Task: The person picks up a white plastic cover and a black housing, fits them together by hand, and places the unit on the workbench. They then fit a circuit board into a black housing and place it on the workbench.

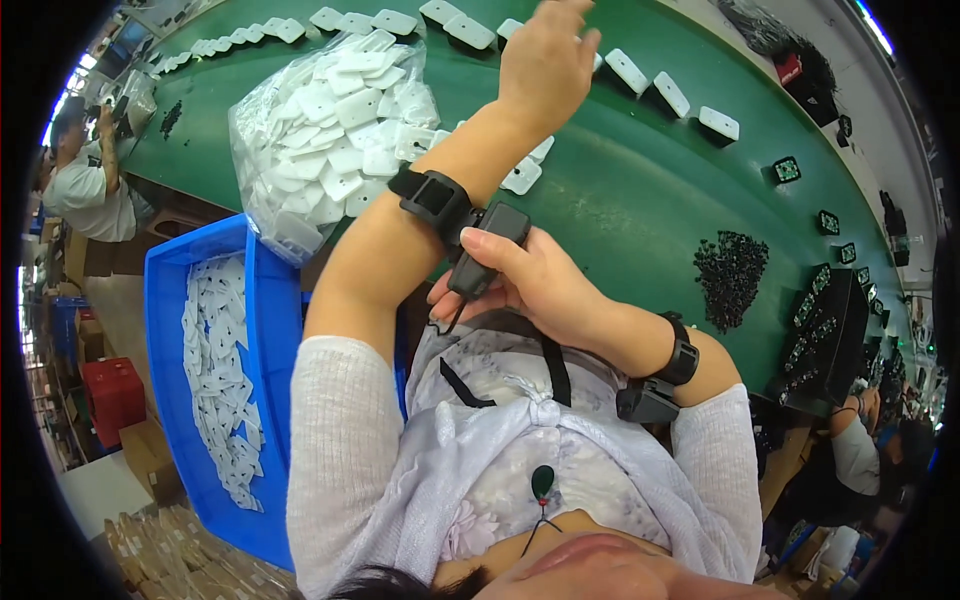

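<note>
My left hand is stretched out over the far side of the green table, thumb apart from the fingers, and I see nothing in it. It is above a row of dark pieces with white covers. On my left forearm sits a black strap. My right hand is closed around a black box-shaped device beside that strap, thumb on top. A short dark cable hangs from the device's lower end. My right forearm carries a similar strap with a black box.
A clear plastic bag of white covers lies on the green table. Left of me stands a blue bin holding white pieces. Small black parts are heaped at right, near a black box. Other people sit at both table ends.
</note>
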The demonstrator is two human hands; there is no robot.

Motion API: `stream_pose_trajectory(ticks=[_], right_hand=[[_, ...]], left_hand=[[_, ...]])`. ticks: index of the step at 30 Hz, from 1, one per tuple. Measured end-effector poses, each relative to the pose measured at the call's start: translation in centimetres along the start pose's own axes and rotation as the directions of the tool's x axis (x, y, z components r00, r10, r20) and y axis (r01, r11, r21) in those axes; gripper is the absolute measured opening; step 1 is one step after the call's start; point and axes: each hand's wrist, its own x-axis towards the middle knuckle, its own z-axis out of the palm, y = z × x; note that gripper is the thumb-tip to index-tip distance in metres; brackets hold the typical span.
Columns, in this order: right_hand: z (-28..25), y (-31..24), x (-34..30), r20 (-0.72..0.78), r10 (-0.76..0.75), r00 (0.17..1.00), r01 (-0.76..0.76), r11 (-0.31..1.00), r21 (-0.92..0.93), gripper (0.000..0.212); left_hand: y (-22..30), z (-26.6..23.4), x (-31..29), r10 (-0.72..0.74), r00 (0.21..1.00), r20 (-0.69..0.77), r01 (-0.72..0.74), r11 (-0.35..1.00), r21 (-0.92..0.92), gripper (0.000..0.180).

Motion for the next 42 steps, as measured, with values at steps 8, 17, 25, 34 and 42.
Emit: stream_pose_trajectory(ticks=[8,17,25,34,42], right_hand=[[1.7,2.9,1.6,0.042,-0.114,0.993,0.105,0.978,0.183,0.041],[-8.5,0.9,-7.3,-0.141,-0.276,0.951,0.116,0.738,-0.665,0.032],[-18.4,-1.8,-23.1,-0.357,-0.907,0.224,-0.743,0.078,-0.664,0.034],[-23.1,-0.6,-32.1,-0.541,-0.841,-0.001,-1.0,0.006,-0.009,0.046],[-14.9,3.4,-35.5,-0.821,-0.554,-0.139,-0.968,0.251,-0.006,0.058]], left_hand=[[-2.2,-1.5,-1.7,0.496,0.772,0.398,-0.588,0.794,0.152,0.026],[0.1,-8.6,-7.7,0.119,0.66,0.742,-0.355,0.92,0.168,0.051],[-0.9,-8.6,-7.7,0.056,0.579,0.813,-0.32,0.933,0.164,0.059],[5.3,-5.9,-6.5,0.215,0.608,0.764,-0.408,0.91,0.068,0.066],[5.5,-3.0,-9.3,0.195,0.527,0.827,-0.341,0.94,-0.004,0.061]])
